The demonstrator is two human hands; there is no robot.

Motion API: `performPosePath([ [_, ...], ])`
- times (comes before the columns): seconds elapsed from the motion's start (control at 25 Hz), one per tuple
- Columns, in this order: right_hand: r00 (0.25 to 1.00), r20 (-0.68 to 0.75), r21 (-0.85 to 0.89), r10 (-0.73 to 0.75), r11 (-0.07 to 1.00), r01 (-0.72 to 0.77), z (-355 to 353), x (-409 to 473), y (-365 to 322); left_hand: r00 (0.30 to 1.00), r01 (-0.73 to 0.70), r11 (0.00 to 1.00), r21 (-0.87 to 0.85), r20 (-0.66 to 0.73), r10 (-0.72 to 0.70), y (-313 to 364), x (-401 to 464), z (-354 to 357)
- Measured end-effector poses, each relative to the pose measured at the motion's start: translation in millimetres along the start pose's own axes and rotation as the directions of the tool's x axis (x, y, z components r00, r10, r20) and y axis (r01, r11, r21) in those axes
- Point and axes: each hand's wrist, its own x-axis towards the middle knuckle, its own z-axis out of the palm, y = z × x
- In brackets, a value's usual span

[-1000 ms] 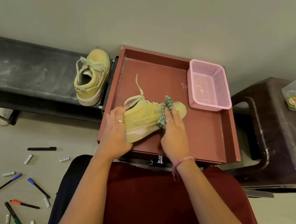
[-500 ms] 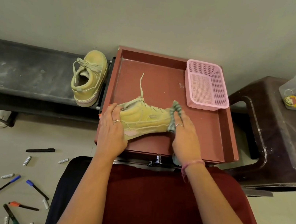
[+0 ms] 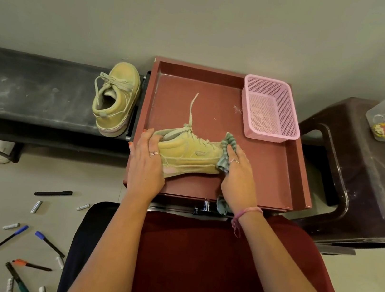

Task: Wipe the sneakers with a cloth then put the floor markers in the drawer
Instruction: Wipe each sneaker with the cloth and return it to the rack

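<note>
A yellow-green sneaker (image 3: 189, 154) lies on its side in the reddish-brown tray (image 3: 300, 187) that forms the surface in front of the seated person, one loose lace trailing toward the wall. The left hand (image 3: 146, 161) rests over the heel end, its fingers (image 3: 148, 139) straight and lying close together, pressing the shoe down. The right hand (image 3: 239, 175) curls round a striped green cloth (image 3: 226, 154) and holds it against the toe end; more of the cloth hangs below the wrist at the tray's front edge. The second sneaker (image 3: 116, 99) stands upright on the dark bench (image 3: 32, 89) just left of the tray. A pink mesh basket (image 3: 270, 108) sits in the tray's far right corner. The floor markers (image 3: 21, 245) and their caps lie scattered on the pale floor to the person's left, well apart from the tray.
</note>
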Motion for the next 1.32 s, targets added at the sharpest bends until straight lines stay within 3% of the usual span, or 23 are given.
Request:
performPosePath([
  [0.16,1.000,0.022,0.040,-0.021,0.999,0.020,11.7,-23.9,-12.6,0.993,0.041,0.995,0.087,0.103,-0.050,2.2,7.9,-1.8],
  [0.28,0.997,0.074,0.070,-0.009,0.998,0.004,19.1,-35.7,-7.8,0.975,-0.071,0.987,0.145,0.220,0.037,15.3,2.6,-3.0],
  [0.36,0.998,0.067,0.072,-0.007,0.997,0.002,21.3,-35.8,-7.5,0.989,-0.137,0.983,0.122,0.069,0.130,24.0,-5.4,-0.8],
  [0.44,0.999,0.048,0.110,-0.021,0.994,0.016,21.0,-35.4,-9.4,0.988,-0.096,0.994,0.055,-0.117,0.102,23.9,-7.2,5.0],
  [0.52,0.999,0.020,0.245,0.040,0.969,-0.044,12.3,-32.1,-3.0,0.990,-0.037,0.999,0.020,-0.134,0.040,22.4,-5.1,9.5],
  [0.64,0.968,-0.096,0.418,0.232,0.892,-0.172,-17.0,-25.2,11.7,0.999,0.003,0.995,0.099,-0.048,0.001,22.2,-1.3,18.9],
  [0.76,0.981,-0.185,0.309,0.058,0.951,0.002,-28.5,-14.1,14.3,0.999,0.017,0.993,0.114,-0.045,-0.012,23.3,1.2,24.5],
  [0.88,0.979,0.007,0.030,-0.204,0.979,0.203,-1.4,-2.8,0.6,0.997,0.033,0.989,0.147,-0.069,-0.023,22.9,3.8,27.7],
  [1.0,0.913,0.137,-0.177,-0.385,0.897,0.405,21.0,-1.7,9.6,0.996,0.038,0.970,0.242,-0.091,-0.016,24.8,1.8,30.6],
  [1.12,0.866,0.156,-0.365,-0.475,0.788,0.497,8.4,4.1,41.8,0.995,0.020,0.956,0.293,-0.100,0.010,24.3,-0.5,32.4],
  [1.2,0.904,0.171,-0.347,-0.392,0.835,0.428,-3.1,8.5,43.6,0.993,0.019,0.955,0.297,-0.115,0.016,23.1,-1.2,35.5],
  [1.32,0.980,0.130,-0.256,-0.148,0.950,0.177,13.4,-3.9,8.4,0.992,0.009,0.960,0.280,-0.124,0.027,21.3,0.9,37.2],
])
